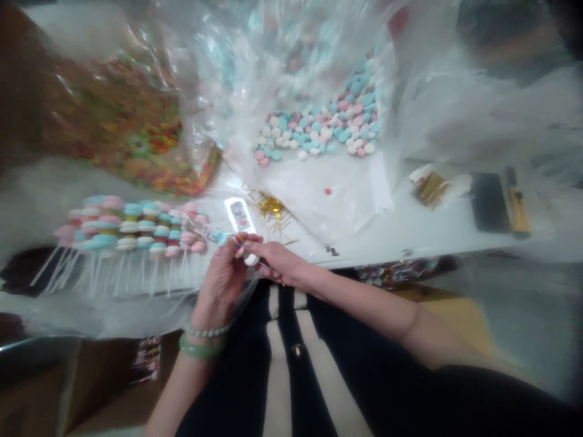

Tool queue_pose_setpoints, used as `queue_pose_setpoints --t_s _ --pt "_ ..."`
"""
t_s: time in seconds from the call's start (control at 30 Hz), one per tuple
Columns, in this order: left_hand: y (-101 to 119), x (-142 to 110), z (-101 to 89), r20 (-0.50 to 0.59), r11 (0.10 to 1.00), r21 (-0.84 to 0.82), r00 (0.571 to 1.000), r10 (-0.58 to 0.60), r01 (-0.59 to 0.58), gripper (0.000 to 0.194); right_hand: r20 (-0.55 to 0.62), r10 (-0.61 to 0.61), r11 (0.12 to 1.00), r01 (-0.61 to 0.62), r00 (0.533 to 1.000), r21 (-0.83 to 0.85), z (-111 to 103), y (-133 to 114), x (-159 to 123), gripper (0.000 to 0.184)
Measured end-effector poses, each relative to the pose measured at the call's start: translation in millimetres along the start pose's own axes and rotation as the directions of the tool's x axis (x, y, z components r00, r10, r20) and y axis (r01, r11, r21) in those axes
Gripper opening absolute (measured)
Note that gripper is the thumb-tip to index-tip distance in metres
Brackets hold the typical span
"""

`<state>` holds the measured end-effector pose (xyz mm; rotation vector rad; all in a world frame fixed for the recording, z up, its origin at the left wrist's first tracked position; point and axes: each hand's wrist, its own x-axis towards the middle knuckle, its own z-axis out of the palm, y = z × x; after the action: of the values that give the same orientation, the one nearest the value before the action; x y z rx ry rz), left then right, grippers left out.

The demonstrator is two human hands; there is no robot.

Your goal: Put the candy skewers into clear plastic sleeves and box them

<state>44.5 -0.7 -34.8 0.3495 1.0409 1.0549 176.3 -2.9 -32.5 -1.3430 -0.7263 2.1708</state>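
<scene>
A white worktop (410, 237) was covered with clear plastic sheeting (300, 36), and a cardboard box (104, 382) was seen below its near edge, at lower left. A large bag of multicoloured sweets (132, 127) lay at far left. Rows of pastel macaron-shaped lollipops (132, 233) on white sticks were laid at near left, and a heap of pink, white and turquoise round candies (319, 121) was spread on the plastic beyond the hands. A black rectangular case (489, 203) and a yellow-handled tool (517, 203) were placed at right. Gold twist ties (271, 209) lay just beyond the hands. The left hand (221, 288), wearing a green bangle (200, 346) and a beaded bracelet (207, 331), was curled closed around the lower end of a glossy white printed strip (240, 218). The same strip was pinched by the right hand (277, 261), so both grips were clenched on it, just beside the lollipop rows, above the worktop's near edge.
</scene>
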Motion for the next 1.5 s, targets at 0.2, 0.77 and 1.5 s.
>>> queue_pose_setpoints --t_s 0.2,0.77,1.5 --pt "26.2 -9.2 1.9 0.002 0.991 -0.129 1.0 -0.019 0.019 0.038 0.099 -0.155 0.985 0.146 0.983 0.093 5.5 -0.8 -16.1 0.029" --pt "47.9 -21.0 -8.6 -0.042 0.985 -0.095 0.989 0.141 -0.144 0.024 0.17 -0.518 0.358 0.393 0.838 -0.847 19.5 4.4 -43.6 0.02" --pt "27.7 -11.5 -0.3 -0.072 0.963 -0.024 0.962 0.265 -0.267 0.029 -0.006 -0.312 0.921 0.301 0.95 -0.247 16.0 2.2 -24.9 0.022"
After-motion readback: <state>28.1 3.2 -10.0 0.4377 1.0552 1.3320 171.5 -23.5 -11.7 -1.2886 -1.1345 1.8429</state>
